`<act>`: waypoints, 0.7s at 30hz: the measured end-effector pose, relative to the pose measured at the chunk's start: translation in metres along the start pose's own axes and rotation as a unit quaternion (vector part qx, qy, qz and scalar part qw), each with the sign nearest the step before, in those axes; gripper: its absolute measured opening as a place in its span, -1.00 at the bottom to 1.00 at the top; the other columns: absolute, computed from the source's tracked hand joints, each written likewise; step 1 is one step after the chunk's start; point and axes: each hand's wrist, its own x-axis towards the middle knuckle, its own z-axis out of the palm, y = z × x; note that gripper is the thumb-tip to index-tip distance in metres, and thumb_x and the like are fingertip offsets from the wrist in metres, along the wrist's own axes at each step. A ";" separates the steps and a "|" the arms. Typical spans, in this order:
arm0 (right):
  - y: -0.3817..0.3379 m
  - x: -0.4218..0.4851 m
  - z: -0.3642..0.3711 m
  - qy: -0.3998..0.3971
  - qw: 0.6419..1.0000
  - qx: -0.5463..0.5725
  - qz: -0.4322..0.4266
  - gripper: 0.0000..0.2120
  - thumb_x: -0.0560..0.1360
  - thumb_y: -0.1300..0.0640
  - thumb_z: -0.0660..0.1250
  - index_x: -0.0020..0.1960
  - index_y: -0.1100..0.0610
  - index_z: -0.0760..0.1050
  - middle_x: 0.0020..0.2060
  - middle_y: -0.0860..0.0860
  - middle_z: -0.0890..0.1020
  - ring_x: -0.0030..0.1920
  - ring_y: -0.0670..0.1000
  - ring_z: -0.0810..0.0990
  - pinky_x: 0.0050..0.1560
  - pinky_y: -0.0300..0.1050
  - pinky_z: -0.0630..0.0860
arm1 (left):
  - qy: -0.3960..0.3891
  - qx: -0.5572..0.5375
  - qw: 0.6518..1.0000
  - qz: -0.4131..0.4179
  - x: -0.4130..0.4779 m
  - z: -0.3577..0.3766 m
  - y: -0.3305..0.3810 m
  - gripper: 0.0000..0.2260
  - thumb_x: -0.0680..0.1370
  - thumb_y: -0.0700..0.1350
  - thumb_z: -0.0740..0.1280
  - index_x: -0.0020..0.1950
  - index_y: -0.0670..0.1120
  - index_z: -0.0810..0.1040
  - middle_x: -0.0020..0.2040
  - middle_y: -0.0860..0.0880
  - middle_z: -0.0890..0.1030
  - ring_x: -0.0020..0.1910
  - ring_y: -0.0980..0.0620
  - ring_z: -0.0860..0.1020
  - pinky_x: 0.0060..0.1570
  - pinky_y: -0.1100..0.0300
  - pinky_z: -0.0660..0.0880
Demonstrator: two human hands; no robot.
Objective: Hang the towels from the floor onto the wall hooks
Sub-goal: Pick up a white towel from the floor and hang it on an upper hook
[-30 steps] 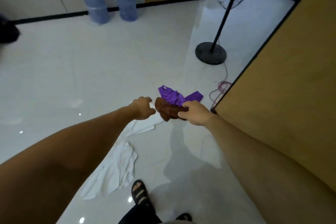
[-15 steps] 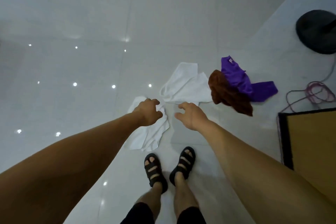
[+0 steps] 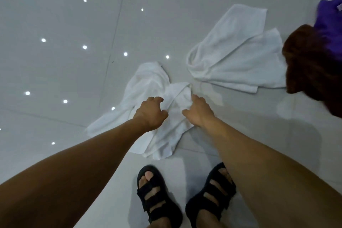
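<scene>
Both arms stretch down — left hand [image 3: 150, 113] and right hand [image 3: 199, 112] curl over the near white towel [image 3: 148, 83] — grip unclear

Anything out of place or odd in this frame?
Yes: four towels lie crumpled on the floor, not hung. The near white towel lies beneath the left hand and right hand; the far white towel lies beyond it; the brown towel and purple towel are bunched together at the right edge. No spill or damage shows.

Glossy pale tiled floor [image 3: 64, 15], thin grout lines, reflected ceiling-light dots [image 3: 84, 47]
</scene>
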 end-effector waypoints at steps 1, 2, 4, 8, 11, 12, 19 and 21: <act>0.002 0.017 0.013 0.008 1.000 0.011 0.006 -0.29 0.48 -0.02 0.32 0.53 0.12 0.10 0.40 0.16 0.29 0.34 0.21 0.38 0.23 0.01 0.37 | 0.008 -0.006 1.000 -0.003 0.013 0.011 -0.009 -0.51 0.55 -0.01 0.25 0.47 -0.06 0.29 0.42 -0.11 0.35 0.33 -0.11 0.39 0.22 0.04 0.38; 0.004 0.033 0.025 0.015 1.000 0.025 0.013 -0.24 0.47 -0.03 0.34 0.54 0.12 0.06 0.41 0.17 0.27 0.35 0.22 0.36 0.27 0.02 0.36 | 0.019 -0.011 1.000 -0.006 0.024 0.019 -0.016 -0.50 0.54 0.00 0.25 0.47 -0.06 0.29 0.42 -0.11 0.34 0.33 -0.11 0.38 0.23 0.04 0.36; 0.008 0.055 0.046 0.017 0.999 0.048 0.019 -0.18 0.47 -0.03 0.37 0.55 0.10 -0.01 0.41 0.18 0.28 0.36 0.21 0.37 0.29 0.02 0.36 | 0.037 -0.020 0.999 -0.008 0.041 0.030 -0.027 -0.49 0.54 0.01 0.25 0.48 -0.05 0.27 0.44 -0.10 0.33 0.36 -0.10 0.36 0.24 0.03 0.34; 0.009 0.060 0.055 0.028 0.997 0.075 0.010 -0.41 0.49 0.06 0.31 0.46 0.16 0.23 0.30 0.19 0.48 0.26 0.21 0.48 0.18 -0.04 0.42 | 0.050 -0.045 0.998 -0.007 0.048 0.033 -0.031 -0.40 0.51 0.02 0.30 0.51 -0.05 0.20 0.43 -0.11 0.33 0.37 -0.11 0.36 0.24 -0.01 0.36; -0.003 0.017 0.028 0.040 0.993 0.103 -0.037 -0.58 0.46 0.03 0.32 0.27 0.18 0.47 0.15 0.16 0.58 0.14 0.19 0.53 0.01 -0.10 0.41 | 0.021 -0.080 0.996 -0.021 0.023 0.014 -0.017 -0.20 0.43 0.00 0.43 0.55 -0.02 0.06 0.44 -0.12 0.32 0.38 -0.11 0.35 0.27 -0.05 0.41; -0.008 -0.005 0.015 0.048 0.991 0.114 -0.057 -0.64 0.43 0.01 0.34 0.16 0.16 0.52 0.06 0.14 0.61 0.07 0.18 0.54 -0.07 -0.13 0.38 | -0.001 -0.088 0.996 -0.020 0.011 0.003 -0.008 -0.12 0.38 -0.02 0.47 0.56 0.00 0.02 0.45 -0.12 0.30 0.38 -0.12 0.34 0.28 -0.05 0.40; -0.031 -0.178 -0.127 0.033 0.950 0.296 -0.097 -0.72 0.19 -0.05 0.31 -0.14 0.03 0.49 -0.21 -0.04 0.57 -0.16 0.02 0.53 -0.20 -0.14 0.44 | -0.144 -0.120 0.978 0.092 -0.097 -0.122 0.112 -0.47 0.38 -0.16 0.44 0.33 -0.05 0.40 0.14 0.01 0.53 0.16 -0.02 0.50 0.01 0.20 0.46; -0.036 -0.224 -0.180 0.020 0.910 0.410 -0.054 -0.74 0.20 -0.13 0.37 -0.21 -0.01 0.60 -0.21 -0.05 0.65 -0.11 0.04 0.59 -0.10 -0.06 0.51 | -0.132 -0.165 0.971 0.111 -0.136 -0.170 0.161 -0.56 0.40 -0.20 0.38 0.27 -0.03 0.43 0.00 0.06 0.54 0.03 0.02 0.52 -0.18 0.31 0.43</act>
